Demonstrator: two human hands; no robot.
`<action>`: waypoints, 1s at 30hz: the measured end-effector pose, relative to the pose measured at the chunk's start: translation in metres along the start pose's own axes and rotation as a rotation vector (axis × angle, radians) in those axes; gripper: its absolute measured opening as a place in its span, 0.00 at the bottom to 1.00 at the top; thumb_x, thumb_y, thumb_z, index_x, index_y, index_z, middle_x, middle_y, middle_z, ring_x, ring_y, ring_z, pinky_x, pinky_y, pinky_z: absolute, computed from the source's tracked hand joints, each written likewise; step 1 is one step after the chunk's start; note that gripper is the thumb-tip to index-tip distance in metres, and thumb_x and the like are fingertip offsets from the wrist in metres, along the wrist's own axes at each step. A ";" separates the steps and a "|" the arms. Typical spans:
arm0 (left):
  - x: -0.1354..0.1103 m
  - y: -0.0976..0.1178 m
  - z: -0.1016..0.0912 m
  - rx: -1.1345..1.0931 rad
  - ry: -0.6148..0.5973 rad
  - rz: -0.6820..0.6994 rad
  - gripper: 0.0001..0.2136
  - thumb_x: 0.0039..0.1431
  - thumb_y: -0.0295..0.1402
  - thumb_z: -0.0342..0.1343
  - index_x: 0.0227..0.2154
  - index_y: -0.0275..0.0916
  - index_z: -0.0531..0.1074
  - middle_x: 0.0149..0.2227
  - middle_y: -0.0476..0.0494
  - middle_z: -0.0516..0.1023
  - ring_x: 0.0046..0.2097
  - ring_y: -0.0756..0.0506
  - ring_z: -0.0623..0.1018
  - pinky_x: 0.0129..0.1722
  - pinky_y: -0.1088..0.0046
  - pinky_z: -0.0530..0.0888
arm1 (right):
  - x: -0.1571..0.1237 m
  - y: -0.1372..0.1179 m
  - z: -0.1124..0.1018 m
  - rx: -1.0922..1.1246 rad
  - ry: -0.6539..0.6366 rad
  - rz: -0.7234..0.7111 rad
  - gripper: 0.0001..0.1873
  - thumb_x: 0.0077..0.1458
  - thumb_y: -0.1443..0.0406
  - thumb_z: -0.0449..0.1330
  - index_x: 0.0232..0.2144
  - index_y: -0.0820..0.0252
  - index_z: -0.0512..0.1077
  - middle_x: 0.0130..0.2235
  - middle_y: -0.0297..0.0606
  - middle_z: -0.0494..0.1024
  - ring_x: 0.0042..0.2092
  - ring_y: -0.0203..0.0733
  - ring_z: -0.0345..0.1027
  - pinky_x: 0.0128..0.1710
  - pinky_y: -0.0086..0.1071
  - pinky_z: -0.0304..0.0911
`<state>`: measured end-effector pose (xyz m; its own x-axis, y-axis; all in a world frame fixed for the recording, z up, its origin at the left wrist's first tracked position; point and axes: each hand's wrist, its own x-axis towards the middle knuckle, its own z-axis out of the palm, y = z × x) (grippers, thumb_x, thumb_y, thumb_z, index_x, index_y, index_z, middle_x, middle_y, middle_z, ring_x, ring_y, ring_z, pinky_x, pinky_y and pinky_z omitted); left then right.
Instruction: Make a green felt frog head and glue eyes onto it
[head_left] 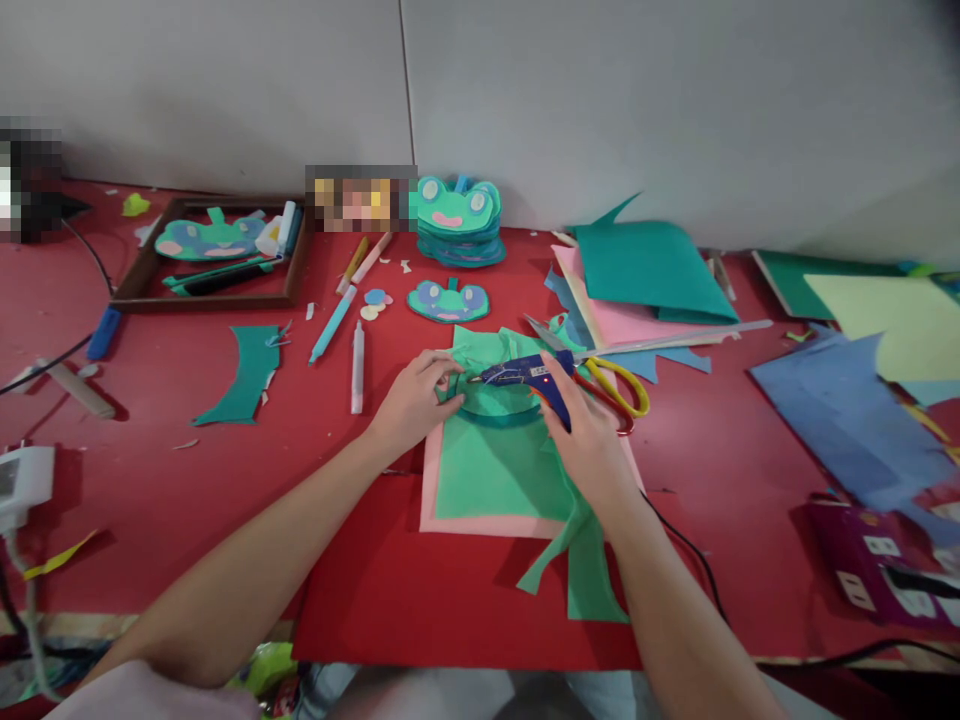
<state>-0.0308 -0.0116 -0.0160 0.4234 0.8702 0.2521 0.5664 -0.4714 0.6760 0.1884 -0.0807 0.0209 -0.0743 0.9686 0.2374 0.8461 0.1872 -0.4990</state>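
My right hand (589,440) is wrapped round a blue glue gun (525,375), whose nozzle points left onto a green felt piece (499,402). My left hand (412,400) pinches the left edge of that green piece, right at the nozzle tip. The piece lies on a green felt sheet (495,470) stacked on a pink sheet (431,500), over a red sheet (420,600). The gun's black cord (686,550) trails off to the right.
Yellow-handled scissors (615,385) lie just right of the gun. Frog-face felt cutouts (448,300) and a stack of them (457,220) sit behind, with glue sticks (358,365) at left. A wooden tray (135,290) stands far left; felt sheets (652,270) pile at right, beside a power strip (877,565).
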 end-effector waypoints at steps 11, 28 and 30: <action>0.000 0.001 -0.001 -0.018 0.003 -0.009 0.12 0.50 0.28 0.57 0.40 0.39 0.68 0.42 0.44 0.67 0.34 0.51 0.69 0.41 0.69 0.71 | -0.002 0.005 -0.004 -0.003 0.024 0.015 0.29 0.59 0.69 0.47 0.61 0.47 0.46 0.54 0.37 0.66 0.53 0.46 0.63 0.50 0.44 0.62; 0.000 0.003 -0.001 -0.030 0.013 -0.009 0.12 0.49 0.27 0.57 0.39 0.38 0.69 0.43 0.43 0.68 0.34 0.51 0.69 0.41 0.70 0.71 | -0.001 0.015 -0.012 0.010 0.019 0.017 0.32 0.57 0.70 0.48 0.61 0.45 0.44 0.53 0.36 0.68 0.56 0.45 0.60 0.51 0.44 0.62; 0.000 0.002 -0.001 -0.031 0.012 -0.008 0.12 0.49 0.27 0.57 0.39 0.38 0.69 0.43 0.43 0.68 0.34 0.51 0.69 0.41 0.70 0.71 | 0.000 0.016 -0.013 0.009 0.015 0.010 0.33 0.57 0.70 0.48 0.61 0.45 0.44 0.53 0.37 0.68 0.56 0.46 0.60 0.51 0.44 0.63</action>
<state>-0.0297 -0.0125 -0.0139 0.4103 0.8757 0.2547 0.5478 -0.4599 0.6989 0.2085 -0.0803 0.0237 -0.0581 0.9679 0.2447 0.8419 0.1792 -0.5091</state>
